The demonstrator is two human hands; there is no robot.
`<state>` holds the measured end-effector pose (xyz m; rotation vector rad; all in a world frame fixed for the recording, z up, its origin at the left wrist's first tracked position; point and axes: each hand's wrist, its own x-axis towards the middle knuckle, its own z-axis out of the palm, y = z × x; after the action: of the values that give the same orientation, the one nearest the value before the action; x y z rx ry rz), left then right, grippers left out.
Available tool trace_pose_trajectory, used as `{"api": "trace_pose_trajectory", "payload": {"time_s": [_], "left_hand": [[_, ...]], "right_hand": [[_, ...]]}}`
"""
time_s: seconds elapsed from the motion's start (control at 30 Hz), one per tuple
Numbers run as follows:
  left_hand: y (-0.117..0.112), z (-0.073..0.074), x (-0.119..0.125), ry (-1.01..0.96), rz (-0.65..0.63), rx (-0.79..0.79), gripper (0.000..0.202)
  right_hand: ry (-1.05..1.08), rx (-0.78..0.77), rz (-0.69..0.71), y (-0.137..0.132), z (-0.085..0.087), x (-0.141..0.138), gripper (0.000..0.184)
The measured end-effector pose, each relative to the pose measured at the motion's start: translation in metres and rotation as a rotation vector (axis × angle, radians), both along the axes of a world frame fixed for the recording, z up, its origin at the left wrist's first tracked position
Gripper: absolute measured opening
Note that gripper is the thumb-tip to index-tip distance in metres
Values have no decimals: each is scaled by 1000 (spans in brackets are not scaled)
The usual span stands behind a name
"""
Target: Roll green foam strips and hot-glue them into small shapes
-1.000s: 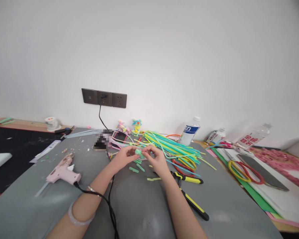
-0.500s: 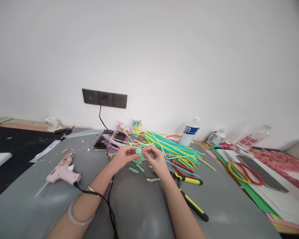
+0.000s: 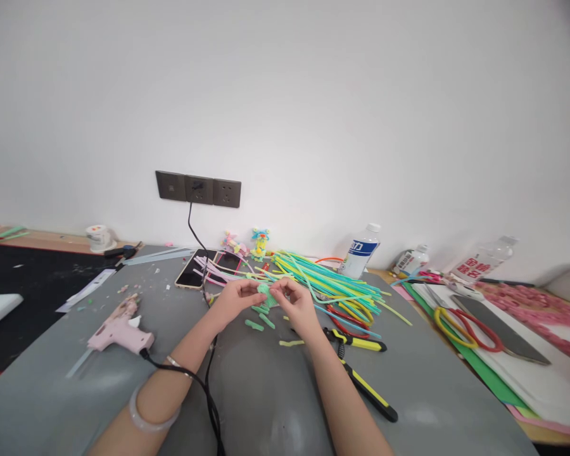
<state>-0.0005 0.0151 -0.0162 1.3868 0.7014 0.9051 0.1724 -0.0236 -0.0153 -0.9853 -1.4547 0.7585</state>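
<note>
Between my two hands is a small light-green piece of coiled pipe cleaner, pinched at both sides. My left hand grips its left side with thumb and fingertips. On the opposite side, my right hand has thumb and index finger closed on it. Short green pipe cleaner pieces lie on the grey mat just below the hands. A bundle of long green, yellow and blue pipe cleaners spreads behind and to the right. Yellow-and-black pliers rest by my right forearm, handles apart.
A pink glue gun lies on the left, its black cable crossing my left forearm. A phone and two small pipe cleaner figures are at the back. Bottles stand by the wall. Scissors lie far right.
Both hands keep their pinch on the green piece, with almost no movement. The view has shifted very slightly.
</note>
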Motion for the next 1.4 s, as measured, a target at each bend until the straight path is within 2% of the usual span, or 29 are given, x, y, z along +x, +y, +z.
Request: {"api": "trace_pose_trajectory", "payload": {"time_s": [0.13,0.33,0.57,1.0,1.2,1.4], "left_hand": [[1,0,0,-17,30,22,34],[2,0,0,-38,30,57,33],[2,0,0,-21,26,76,40],[2,4,-5,52,-9,288,31],[2,2,-1,31,-11,178,36],[2,1,-2,-74,74,42,41]], "right_hand": [[106,-31,2,2,0,4,25],[48,-64,37,1,2,1,27],[152,-97,94,1,2,-1,31],[83,-88,93,0,0,1,28],[92,-81,76,0,1,0,31],[164,-91,2,0,4,2,30]]}}
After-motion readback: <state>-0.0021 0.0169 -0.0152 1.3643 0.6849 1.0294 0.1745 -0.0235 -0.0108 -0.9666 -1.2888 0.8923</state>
